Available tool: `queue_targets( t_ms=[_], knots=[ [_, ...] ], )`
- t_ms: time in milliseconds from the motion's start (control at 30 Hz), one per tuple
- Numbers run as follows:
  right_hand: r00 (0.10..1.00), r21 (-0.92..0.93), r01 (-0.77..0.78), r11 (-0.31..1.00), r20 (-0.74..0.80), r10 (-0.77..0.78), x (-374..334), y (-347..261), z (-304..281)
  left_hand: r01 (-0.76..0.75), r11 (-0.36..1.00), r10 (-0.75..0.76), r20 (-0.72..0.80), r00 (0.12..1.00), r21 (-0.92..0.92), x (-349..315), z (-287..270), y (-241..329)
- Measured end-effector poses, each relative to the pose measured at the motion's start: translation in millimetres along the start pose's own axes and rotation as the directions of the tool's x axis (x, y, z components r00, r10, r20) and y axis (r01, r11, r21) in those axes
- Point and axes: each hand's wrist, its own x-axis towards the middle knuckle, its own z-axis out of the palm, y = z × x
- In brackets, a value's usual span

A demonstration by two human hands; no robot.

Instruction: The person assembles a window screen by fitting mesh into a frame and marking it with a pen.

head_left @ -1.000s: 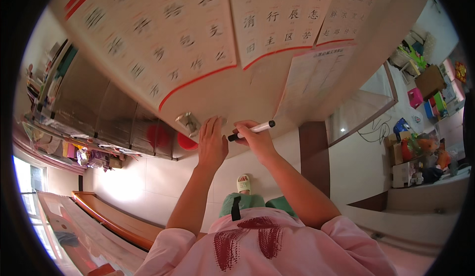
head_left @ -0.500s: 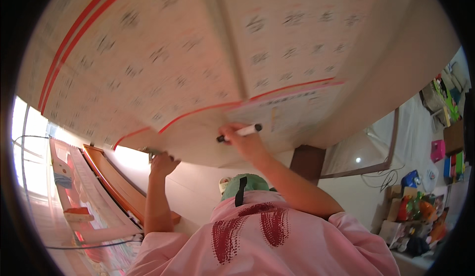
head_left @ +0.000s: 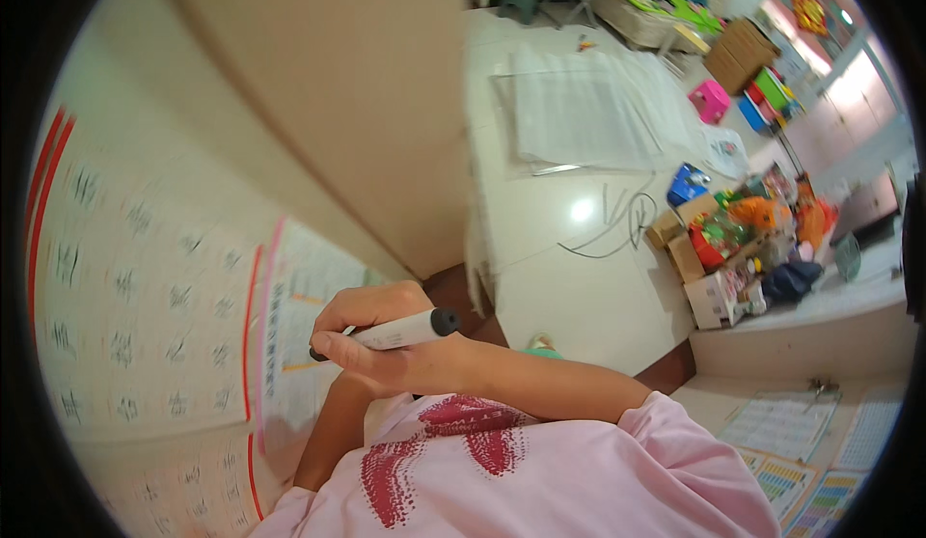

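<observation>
A white marker pen [head_left: 400,332] with black ends lies across my right hand [head_left: 386,369], whose fingers are closed around it. Behind that hand rises my left forearm [head_left: 331,432]; the fingers of my left hand are hidden by the right one. To the left of both hands, on the wall, is a large pale sheet [head_left: 145,277] with rows of black handwritten characters and red border lines. A smaller printed sheet [head_left: 289,331] with a pink edge is beside it, closest to my right hand and partly covered by it.
Past a beige wall corner [head_left: 367,104], clear plastic sheeting [head_left: 588,113] and a black cable [head_left: 617,239] lie on the tiled floor. At the right are boxes and bags [head_left: 714,239], a pink stool [head_left: 710,101] and a carton [head_left: 741,54]. Charts [head_left: 781,422] are at lower right.
My view has swung to the right, so the sheet now sits at the left and the room shows. My right hand keeps the marker pen. My left hand has gone behind the right.
</observation>
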Motion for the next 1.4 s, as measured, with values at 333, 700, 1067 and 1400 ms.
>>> queue_targets(
  t_ms=[333, 700, 1067, 1400],
  knots=[
    [0.89, 0.073, -0.103, 0.992, -0.439, 0.124, -113.4, -71.9, -282.5, -0.34, 0.94, 0.301, -0.395, 0.868, -0.032, 188.3, 17.4, 255.9],
    [0.598, 0.227, -0.048, 0.973, -0.774, 0.21, -149.5, -53.1, -473.3, -0.425, 0.522, 0.209, -0.372, 0.904, -0.739, 360.2, -14.1, 381.5],
    [0.501, 0.349, -0.242, 0.906, -0.754, 0.424, -38.5, 46.5, -671.6, -0.267, 0.627, 0.044, -0.309, 0.95, -0.732, 575.4, -124.6, 375.3],
    [0.388, 0.581, -0.347, 0.736, -0.625, 0.677, 24.1, 141.2, -813.5, 0.006, 0.664, -0.113, -0.093, 0.989, -0.748, 717.1, -196.3, 364.9]
  ],
)
